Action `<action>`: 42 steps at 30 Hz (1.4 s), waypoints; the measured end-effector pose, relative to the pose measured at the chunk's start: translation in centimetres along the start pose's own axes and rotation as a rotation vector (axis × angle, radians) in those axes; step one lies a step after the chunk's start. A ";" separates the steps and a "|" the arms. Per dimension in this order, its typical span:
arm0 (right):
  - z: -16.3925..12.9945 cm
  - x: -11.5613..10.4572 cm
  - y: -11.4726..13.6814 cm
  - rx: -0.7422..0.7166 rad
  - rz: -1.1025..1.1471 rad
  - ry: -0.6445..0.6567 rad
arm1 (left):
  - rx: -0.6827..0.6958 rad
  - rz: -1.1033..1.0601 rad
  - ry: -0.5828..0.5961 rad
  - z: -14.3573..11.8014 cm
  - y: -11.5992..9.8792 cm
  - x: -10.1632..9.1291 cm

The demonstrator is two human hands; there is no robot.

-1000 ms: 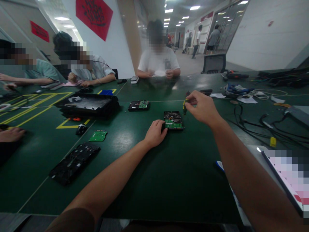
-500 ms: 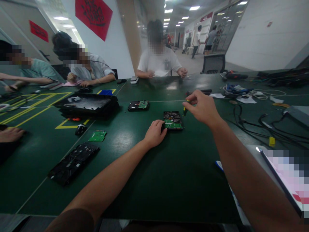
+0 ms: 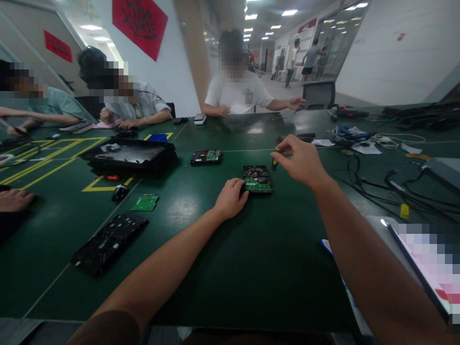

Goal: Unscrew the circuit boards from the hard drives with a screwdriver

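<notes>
A hard drive (image 3: 257, 179) with a green circuit board along its near side lies on the green table (image 3: 230, 268). My left hand (image 3: 232, 197) grips the drive's left edge, fingers and thumb closed against it. Pinched in the fingers of my right hand (image 3: 296, 158) is a small yellow and black screwdriver (image 3: 274, 163), held upright by the drive's far right corner. Its tip is too small to make out. Farther back and to the left rests a second hard drive (image 3: 206, 157), also with a green board.
To the left are a stack of black trays (image 3: 131, 155), a computer mouse (image 3: 120, 192), a loose green circuit board (image 3: 144, 202) and a black plate-like part (image 3: 109, 243). Black cables (image 3: 381, 187) and a screen-like device (image 3: 420, 268) lie right. A person (image 3: 237, 91) sits opposite.
My right hand and the screwdriver have shifted very slightly left. My left hand stays on the hard drive. The person opposite has stretched an arm out to the right.
</notes>
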State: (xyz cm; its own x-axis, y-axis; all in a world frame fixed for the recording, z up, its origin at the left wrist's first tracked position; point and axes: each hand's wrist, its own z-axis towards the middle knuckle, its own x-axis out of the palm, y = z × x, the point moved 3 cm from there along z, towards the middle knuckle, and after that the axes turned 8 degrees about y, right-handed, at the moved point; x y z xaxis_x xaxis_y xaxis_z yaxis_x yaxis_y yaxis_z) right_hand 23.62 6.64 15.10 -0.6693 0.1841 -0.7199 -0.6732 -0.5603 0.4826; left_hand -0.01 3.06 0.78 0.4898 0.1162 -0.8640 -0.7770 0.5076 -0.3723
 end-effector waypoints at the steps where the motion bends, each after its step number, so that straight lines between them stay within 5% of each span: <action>1: 0.0 0.1 0.0 -0.017 -0.001 0.008 | 0.001 0.003 0.000 0.0 0.0 0.0; 42: 0.1 -0.1 -0.3 0.013 -0.054 -0.019 | -0.001 0.003 0.006 0.0 0.0 0.0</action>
State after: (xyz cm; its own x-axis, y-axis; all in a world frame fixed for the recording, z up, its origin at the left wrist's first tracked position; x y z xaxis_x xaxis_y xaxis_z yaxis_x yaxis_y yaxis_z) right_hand 23.88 6.83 15.07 -0.6377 0.2295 -0.7353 -0.7124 -0.5386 0.4498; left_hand 0.00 3.06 0.78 0.4849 0.1129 -0.8673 -0.7791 0.5062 -0.3697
